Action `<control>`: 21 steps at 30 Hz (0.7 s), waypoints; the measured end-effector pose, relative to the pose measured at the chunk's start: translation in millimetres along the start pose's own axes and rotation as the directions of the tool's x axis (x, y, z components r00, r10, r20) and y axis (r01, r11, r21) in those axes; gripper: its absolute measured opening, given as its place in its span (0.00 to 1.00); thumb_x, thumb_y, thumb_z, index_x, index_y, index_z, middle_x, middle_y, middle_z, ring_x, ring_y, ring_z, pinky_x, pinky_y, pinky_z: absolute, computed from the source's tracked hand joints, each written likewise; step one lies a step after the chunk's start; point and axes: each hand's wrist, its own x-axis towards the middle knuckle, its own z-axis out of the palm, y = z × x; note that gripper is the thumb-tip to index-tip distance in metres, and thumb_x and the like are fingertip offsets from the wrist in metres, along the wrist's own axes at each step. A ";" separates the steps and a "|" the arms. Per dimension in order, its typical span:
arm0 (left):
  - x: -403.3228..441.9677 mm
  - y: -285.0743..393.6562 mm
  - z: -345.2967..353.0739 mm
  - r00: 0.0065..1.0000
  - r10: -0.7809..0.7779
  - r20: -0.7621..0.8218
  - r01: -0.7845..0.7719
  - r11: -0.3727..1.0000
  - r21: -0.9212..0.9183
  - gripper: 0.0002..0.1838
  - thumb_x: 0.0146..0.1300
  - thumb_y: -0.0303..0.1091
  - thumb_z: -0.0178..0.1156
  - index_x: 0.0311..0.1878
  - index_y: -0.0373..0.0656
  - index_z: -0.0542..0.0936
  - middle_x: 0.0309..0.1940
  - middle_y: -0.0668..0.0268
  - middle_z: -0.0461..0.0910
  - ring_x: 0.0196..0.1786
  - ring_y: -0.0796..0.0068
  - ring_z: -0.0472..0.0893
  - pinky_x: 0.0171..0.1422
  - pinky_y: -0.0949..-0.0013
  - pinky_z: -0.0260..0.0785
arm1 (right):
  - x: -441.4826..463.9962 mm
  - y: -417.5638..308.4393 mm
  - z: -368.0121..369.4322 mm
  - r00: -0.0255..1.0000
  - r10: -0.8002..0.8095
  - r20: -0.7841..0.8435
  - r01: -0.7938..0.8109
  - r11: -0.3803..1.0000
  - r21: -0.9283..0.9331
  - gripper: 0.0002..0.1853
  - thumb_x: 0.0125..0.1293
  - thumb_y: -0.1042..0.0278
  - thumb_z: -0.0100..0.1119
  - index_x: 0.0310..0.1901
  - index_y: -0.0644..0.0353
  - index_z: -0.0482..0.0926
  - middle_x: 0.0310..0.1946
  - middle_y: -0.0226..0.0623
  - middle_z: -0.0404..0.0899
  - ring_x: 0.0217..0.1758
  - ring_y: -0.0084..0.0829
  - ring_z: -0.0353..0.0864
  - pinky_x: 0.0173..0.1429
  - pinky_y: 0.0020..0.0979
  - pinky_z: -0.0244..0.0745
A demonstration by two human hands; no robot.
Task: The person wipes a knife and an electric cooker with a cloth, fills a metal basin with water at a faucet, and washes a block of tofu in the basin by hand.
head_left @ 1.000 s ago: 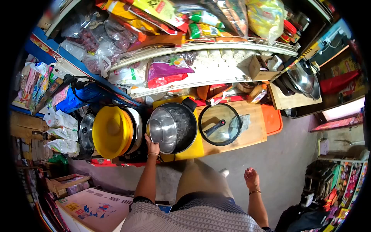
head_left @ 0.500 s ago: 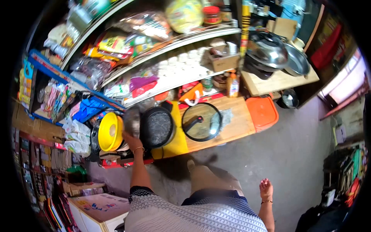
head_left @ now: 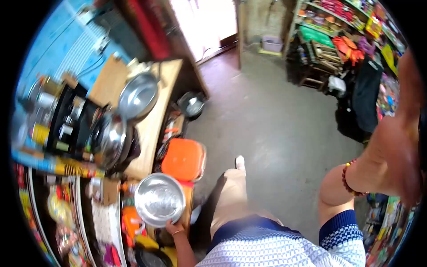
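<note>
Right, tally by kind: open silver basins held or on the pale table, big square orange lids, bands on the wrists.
Open silver basins: 2 (held basin in the left hand, table basin)
Square orange lid: 1
Wristbands: 2 (left band, right band)
Total: 5

The bowl [head_left: 160,199] in my left hand [head_left: 171,227] is bright metal, smooth and glossy inside. To my left, the table [head_left: 153,127] has a pale wood top with a satin look. The pan [head_left: 138,94] at its far end is smooth metal; the nearer domed lid [head_left: 112,135] is polished metal. The orange lid [head_left: 183,158] is smooth plastic. My shirt [head_left: 262,242] is textured cloth. The floor [head_left: 267,120] is smooth, faintly glossy.
</note>
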 end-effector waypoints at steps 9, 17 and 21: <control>0.9 -231.7 468.0 0.749 -0.476 0.461 0.319 0.869 0.378 0.24 0.43 0.24 0.47 0.50 0.31 0.67 0.48 0.52 0.71 0.49 0.51 0.73 0.49 0.48 0.70 | 120.8 -74.4 -115.9 0.947 0.049 -0.319 -0.092 0.988 -0.123 0.18 0.67 0.51 0.31 0.46 0.58 0.59 0.47 0.40 0.64 0.49 0.36 0.65 0.53 0.52 0.62; -23.3 -407.1 718.8 0.627 -0.607 0.488 0.313 0.770 0.556 0.25 0.44 0.23 0.48 0.52 0.31 0.64 0.49 0.52 0.68 0.52 0.51 0.70 0.52 0.43 0.66 | 180.5 -125.5 -279.3 0.941 -0.252 -0.227 0.147 0.906 -0.396 0.22 0.66 0.61 0.33 0.17 0.60 0.69 0.21 0.39 0.75 0.25 0.28 0.74 0.45 0.41 0.68; -60.5 -477.7 819.7 0.603 -0.611 0.514 0.235 0.751 0.617 0.27 0.45 0.23 0.48 0.53 0.29 0.62 0.50 0.50 0.67 0.50 0.49 0.72 0.49 0.46 0.70 | 210.9 -162.0 -372.2 0.939 -0.330 -0.095 0.236 0.820 -0.522 0.20 0.65 0.62 0.35 0.19 0.60 0.70 0.22 0.39 0.75 0.26 0.28 0.75 0.45 0.41 0.68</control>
